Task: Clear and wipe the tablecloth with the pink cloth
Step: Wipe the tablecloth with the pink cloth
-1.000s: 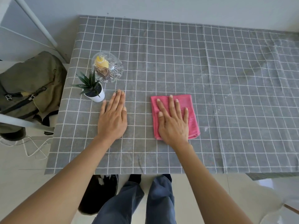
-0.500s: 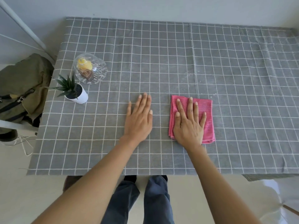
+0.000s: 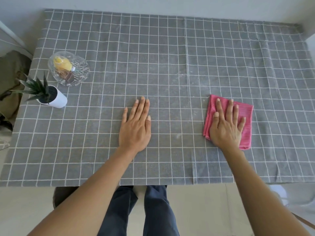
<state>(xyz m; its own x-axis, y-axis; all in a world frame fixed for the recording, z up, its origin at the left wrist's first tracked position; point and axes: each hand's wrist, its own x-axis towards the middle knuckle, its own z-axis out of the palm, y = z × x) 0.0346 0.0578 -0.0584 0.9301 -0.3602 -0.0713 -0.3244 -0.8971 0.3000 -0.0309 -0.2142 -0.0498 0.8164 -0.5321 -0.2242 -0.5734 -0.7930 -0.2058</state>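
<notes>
Forearms reached in from the near edge, left hand lay flat on grey checked tablecloth, right hand pressed flat with straight fingers on folded pink cloth, its middle hidden beneath the palm, potted plant and glass dish far left, dish contents unclear.

Head view, steeply down over tablecloth
</notes>
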